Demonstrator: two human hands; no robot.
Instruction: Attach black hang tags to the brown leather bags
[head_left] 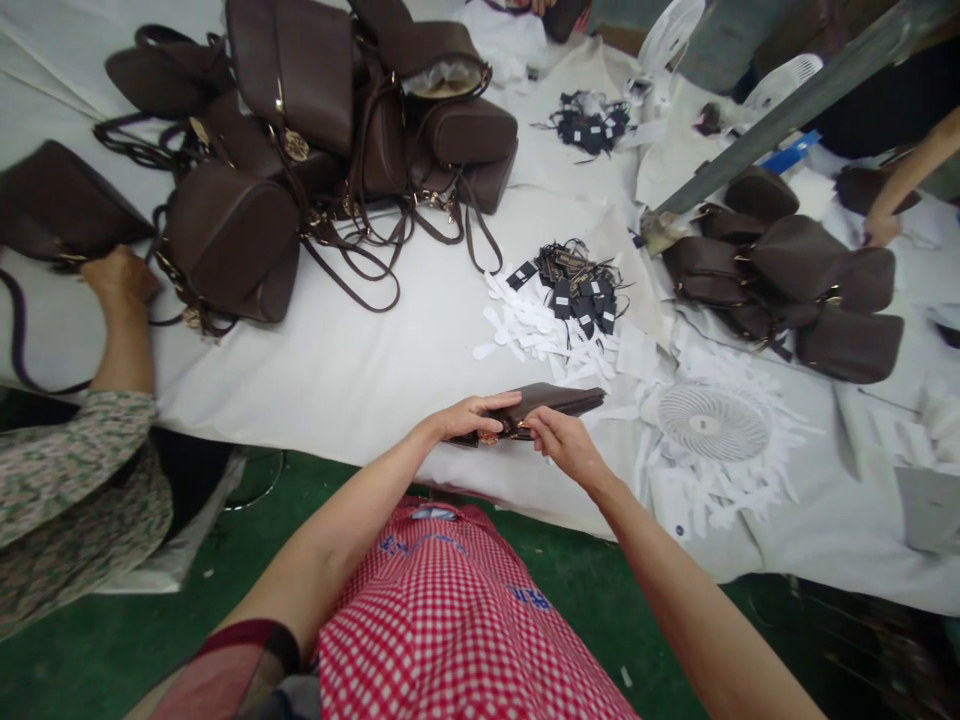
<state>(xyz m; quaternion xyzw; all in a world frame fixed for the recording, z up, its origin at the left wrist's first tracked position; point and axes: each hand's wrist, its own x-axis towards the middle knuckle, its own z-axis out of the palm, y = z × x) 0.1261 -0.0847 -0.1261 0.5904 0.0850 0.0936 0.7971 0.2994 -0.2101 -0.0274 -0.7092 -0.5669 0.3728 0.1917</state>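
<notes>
A dark brown handbag [559,397] lies tilted at the near edge of the white-covered table, just in front of me. Its left end is under my left hand [480,413], which grips it with the thumb on the near side and the fingers stretched across the top. My right hand [559,438] pinches the bag's near side by a small gold-coloured metal fitting; the fingertips partly hide what kind it is. A round gold-coloured charm [488,437] shows below my left hand.
Many brown handbags [232,240] are heaped at the back left, more [810,270] at right. Black tags [577,285] lie on white strips beyond my hands. A white fan [712,420] stands at right. A co-worker's hand [120,275] touches a bag at left; another person's hand [881,228] is at far right.
</notes>
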